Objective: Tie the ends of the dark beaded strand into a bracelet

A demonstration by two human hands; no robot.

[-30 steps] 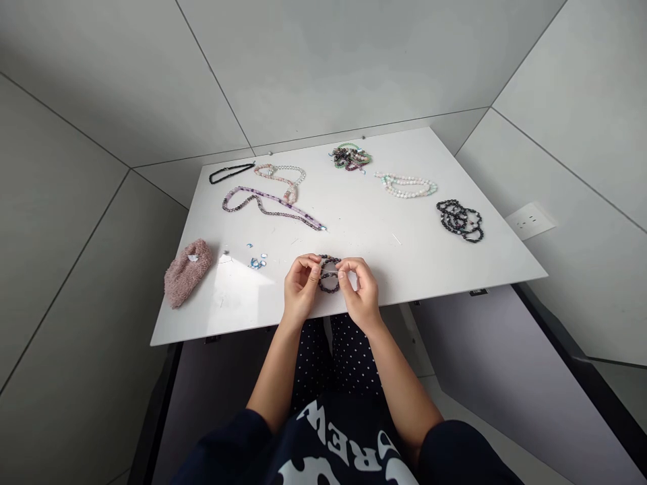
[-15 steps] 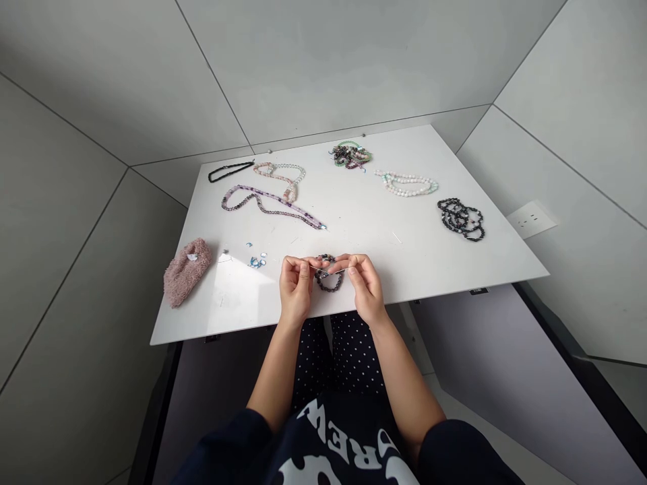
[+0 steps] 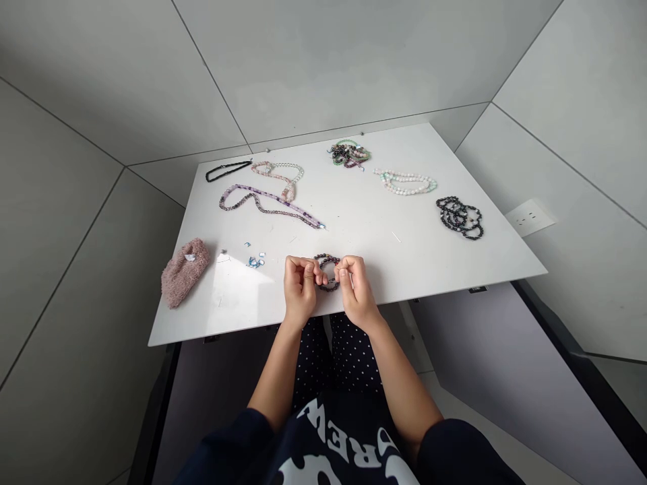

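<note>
My left hand [image 3: 300, 286] is closed in a pinch at the table's front edge, its fingertips over the left side of a dark beaded strand [image 3: 328, 259]. Facing it, my right hand [image 3: 356, 289] pinches too, at the strand's right side. A thin thread seems to run between the two hands, but its ends are hidden in the fingers. The dark strand lies looped on the white table beneath and between my fingertips, partly covered by them.
The white table [image 3: 429, 269] holds a fluffy pink pouch [image 3: 182, 275], blue scraps [image 3: 255, 262], a purple strand [image 3: 263, 194], a pink and clear strand [image 3: 288, 178], a black loop [image 3: 227, 170], a mixed bundle [image 3: 348, 153], a pale strand [image 3: 407, 183] and dark bracelets [image 3: 459, 217].
My hands have come closer together, and their fingers are more curled. The thread stretch visible between them is shorter, and more of the dark strand's upper part shows.
</note>
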